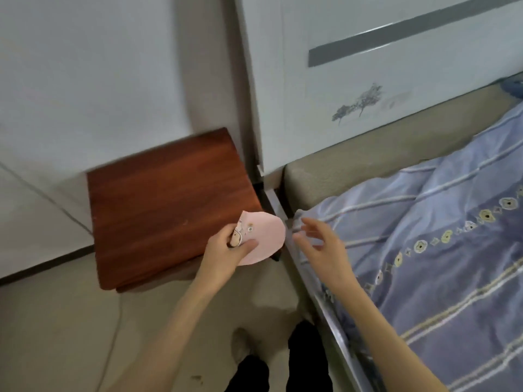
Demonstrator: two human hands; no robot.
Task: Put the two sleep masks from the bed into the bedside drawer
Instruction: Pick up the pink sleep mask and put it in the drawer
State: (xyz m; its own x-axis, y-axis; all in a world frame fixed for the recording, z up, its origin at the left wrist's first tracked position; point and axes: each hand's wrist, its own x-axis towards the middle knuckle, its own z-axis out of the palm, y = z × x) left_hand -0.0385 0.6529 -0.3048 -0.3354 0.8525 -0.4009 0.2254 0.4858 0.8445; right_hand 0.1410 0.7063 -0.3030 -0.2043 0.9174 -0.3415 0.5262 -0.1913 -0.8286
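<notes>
My left hand grips a pink sleep mask with a small cartoon print, holding it over the near right corner of the reddish-brown bedside cabinet. Beside the mask, my right hand hovers at the bed's edge with its fingers spread and nothing in it. From this angle only the cabinet's top shows; its drawer front is hidden. I cannot see a second sleep mask anywhere on the bed.
The bed with a blue striped quilt fills the right side, behind a metal side rail. A white headboard rises behind. My feet stand on the grey tiled floor between cabinet and bed.
</notes>
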